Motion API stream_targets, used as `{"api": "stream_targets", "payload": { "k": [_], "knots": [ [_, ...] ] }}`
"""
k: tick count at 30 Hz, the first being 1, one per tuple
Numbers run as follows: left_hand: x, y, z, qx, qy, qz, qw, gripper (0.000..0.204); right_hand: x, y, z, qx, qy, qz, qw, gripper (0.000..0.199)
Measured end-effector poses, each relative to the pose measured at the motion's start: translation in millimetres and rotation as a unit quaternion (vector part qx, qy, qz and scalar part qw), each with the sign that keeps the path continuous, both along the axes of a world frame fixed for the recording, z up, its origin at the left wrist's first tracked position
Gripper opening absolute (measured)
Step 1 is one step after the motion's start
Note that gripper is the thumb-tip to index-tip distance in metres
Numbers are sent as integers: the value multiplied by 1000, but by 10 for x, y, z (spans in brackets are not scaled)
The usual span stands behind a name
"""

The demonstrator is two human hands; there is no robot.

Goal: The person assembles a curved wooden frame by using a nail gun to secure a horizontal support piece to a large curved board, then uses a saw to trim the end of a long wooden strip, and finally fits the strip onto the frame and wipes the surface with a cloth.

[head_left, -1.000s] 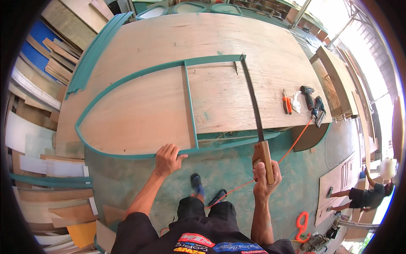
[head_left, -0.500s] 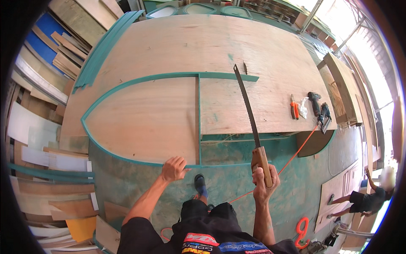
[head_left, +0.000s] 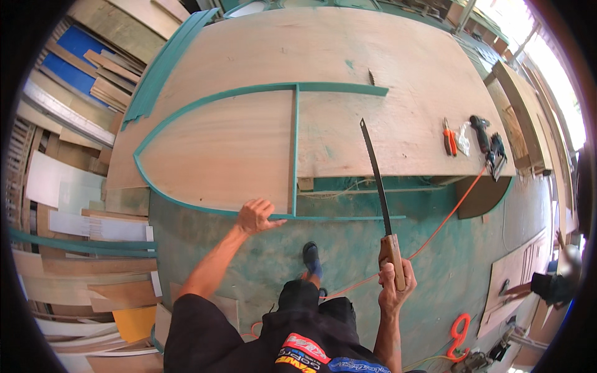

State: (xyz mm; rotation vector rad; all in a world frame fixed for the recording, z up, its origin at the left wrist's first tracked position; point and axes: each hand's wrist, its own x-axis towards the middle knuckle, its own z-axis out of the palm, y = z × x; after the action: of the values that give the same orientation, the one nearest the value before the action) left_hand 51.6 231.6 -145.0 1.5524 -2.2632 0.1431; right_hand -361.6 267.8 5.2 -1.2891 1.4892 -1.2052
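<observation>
My left hand (head_left: 255, 216) is closed around the near strip of a teal, pointed arch-shaped frame (head_left: 295, 149), close to where its crossbar meets that strip. The frame lies on a large plywood-topped table (head_left: 410, 56), its near strip running past the table's edge. In my right hand (head_left: 395, 287) is a handsaw (head_left: 377, 177), gripped by its wooden handle, with its dark toothed blade pointing up and away. The blade passes across my view of the near strip's free right end; whether they touch I cannot tell.
Orange-handled pliers (head_left: 449, 138), a small plastic bag (head_left: 462, 138), a black power drill (head_left: 479, 130) and a dark tool (head_left: 495, 155) with an orange hose lie at the table's right. Teal strips (head_left: 171, 65) lie at its left edge. Another person (head_left: 555, 283) is far right.
My view has shifted, moving the table up and rightward. The saw has drawn back toward me; its tip no longer overlaps the frame's far strip. My left hand keeps its hold.
</observation>
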Motion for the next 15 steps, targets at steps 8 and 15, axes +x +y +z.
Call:
{"api": "stream_targets", "payload": {
  "k": [8, 15],
  "knots": [
    [199, -52, -44, 43, -7, 8, 999, 76, -47, 541, -113, 25, -45, -12, 999, 29],
    [132, 0, 43, 93, -67, 60, 992, 79, 343, 1015, -47, 118, -71, 72, 988, 18]
  ]
}}
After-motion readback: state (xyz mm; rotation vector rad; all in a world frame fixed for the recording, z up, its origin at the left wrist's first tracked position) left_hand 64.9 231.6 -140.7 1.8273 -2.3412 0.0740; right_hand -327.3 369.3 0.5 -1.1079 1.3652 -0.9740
